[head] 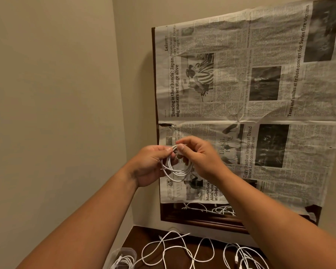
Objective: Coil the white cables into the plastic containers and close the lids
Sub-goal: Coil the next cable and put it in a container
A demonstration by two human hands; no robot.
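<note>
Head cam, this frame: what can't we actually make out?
- Plastic container: cut by the bottom edge; lid state unreadable.
- Loose cables on the dark table: run off the bottom edge, count unclear.
- Coiled cable: its ends are hidden by the left hand and right hand.
- Mirror: mostly covered by newspaper.

Both hands are raised in front of a newspaper (250, 105) stuck over a dark-framed mirror (202, 216) on the wall. The left hand (149, 164) and the right hand (200, 156) pinch the top of a coiled white cable (176, 169) that hangs in loops between them. Below, loose white cables (173, 249) sprawl on a dark table (208, 255), beside what seems a clear plastic container (124, 257) holding a coil
</note>
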